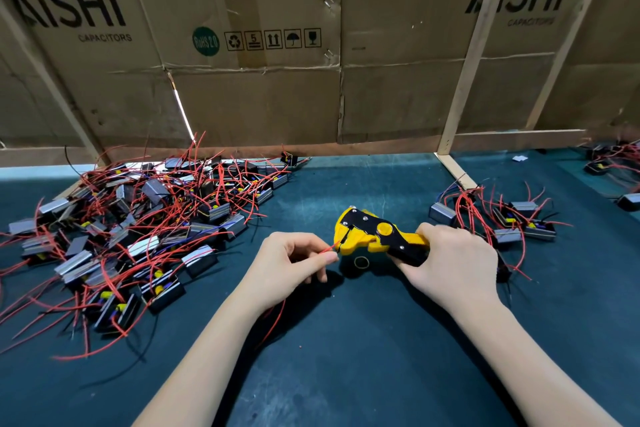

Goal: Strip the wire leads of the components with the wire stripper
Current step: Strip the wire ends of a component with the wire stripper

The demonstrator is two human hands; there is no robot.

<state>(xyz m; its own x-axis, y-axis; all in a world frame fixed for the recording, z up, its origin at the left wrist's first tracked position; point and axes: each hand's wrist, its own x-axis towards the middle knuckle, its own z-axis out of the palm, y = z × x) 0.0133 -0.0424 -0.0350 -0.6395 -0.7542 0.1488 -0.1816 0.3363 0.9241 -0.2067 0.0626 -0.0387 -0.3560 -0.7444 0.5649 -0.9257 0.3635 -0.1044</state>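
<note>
Yellow and black, one wire stripper (377, 239) is sitting in the right hand (453, 260), whose fingers are curling round its handles; its jaws are pointing toward the left hand (294, 263). That hand's thumb and forefinger are pinching one red wire lead (329, 248), the tip of which is reaching into the stripper's jaws. More of the red wire is trailing out below the left wrist; the component it belongs to is hiding under the palm and cannot be made out.

Two heaps of components are lying on the dark green mat (346, 357). One large pile (131, 236) is spreading out beyond the left hand, too tangled in red and black leads to count. One smaller group (502, 218) is sitting just behind the right hand, partly covered by it, with roughly five or six pieces showing. A third cluster (613, 166) is being cut off at the frame edge, far out past the right hand.

One small yellow ring (362, 262) is lying on the mat directly beneath the stripper.

Two wooden battens (464, 73) and a cardboard wall (277, 80) are closing off the bench beyond both hands. Open mat is stretching between the forearms and nearer the person.
</note>
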